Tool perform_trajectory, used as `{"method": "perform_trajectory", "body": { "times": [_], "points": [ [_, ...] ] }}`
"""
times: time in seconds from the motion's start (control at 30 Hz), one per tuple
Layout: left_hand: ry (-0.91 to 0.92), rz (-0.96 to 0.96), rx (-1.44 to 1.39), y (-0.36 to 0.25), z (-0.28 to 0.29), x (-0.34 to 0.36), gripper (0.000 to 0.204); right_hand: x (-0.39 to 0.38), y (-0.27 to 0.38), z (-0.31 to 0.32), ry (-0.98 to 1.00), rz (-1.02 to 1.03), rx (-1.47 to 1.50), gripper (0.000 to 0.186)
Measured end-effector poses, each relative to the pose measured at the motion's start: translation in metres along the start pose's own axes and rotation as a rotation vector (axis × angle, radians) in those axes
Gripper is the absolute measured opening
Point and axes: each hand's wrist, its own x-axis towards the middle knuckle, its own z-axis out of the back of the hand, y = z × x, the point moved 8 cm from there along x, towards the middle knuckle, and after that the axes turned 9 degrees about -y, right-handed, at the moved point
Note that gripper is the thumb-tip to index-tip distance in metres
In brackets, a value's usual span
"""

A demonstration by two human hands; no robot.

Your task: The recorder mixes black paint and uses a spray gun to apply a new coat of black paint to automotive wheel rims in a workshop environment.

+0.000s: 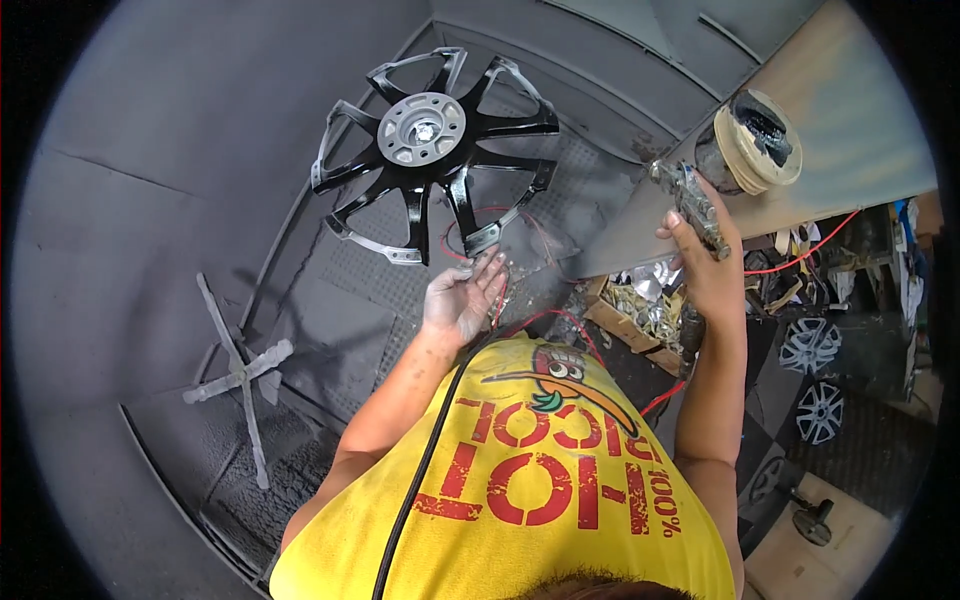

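Note:
A black wheel face with silver-grey edges and a grey hub (422,130) is in front of me, its spokes fanned out and their outer ends without a full rim. My left hand (465,298), dusty with grey powder, is palm up with its fingers stretched toward the wheel's lowest spoke end. Whether the fingertips touch it I cannot tell. My right hand (712,255) is closed round a paint-crusted spray gun (690,205), raised at the right. Right beside the gun is a cup (735,160) with a thick cream rim and dark contents; whether they are joined is unclear.
A cross-shaped grey stand (240,372) is at the left. A stained board (830,110) slants at the upper right. Below it are a cardboard box of crumpled scraps (640,325), a red hose (665,398) and two silver wheels (812,345). A black hose (425,455) crosses my shirt.

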Motion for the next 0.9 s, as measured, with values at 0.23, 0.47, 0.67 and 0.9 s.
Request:
{"method": "perform_trajectory", "body": {
  "times": [0.23, 0.47, 0.67, 0.9],
  "points": [
    [-0.244, -0.192, 0.361, -0.048, 0.049, -0.024, 0.032, 0.007, 0.019, -0.006, 0.058, 0.017, -0.073, 0.048],
    [-0.43, -0.473, 0.415, -0.085, 0.076, -0.036, 0.051, -0.034, 0.017, -0.02, 0.229, -0.133, 0.051, 0.051],
    [-0.169, -0.158, 0.605, -0.006, 0.032, -0.01, 0.05, -0.042, 0.003, -0.037, 0.235, -0.224, 0.119, 0.052],
    [-0.059, -0.228, 0.376, -0.005, 0.012, -0.001, 0.039, -0.04, -0.005, -0.014, 0.088, -0.103, -0.07, 0.048]
  ]
}}
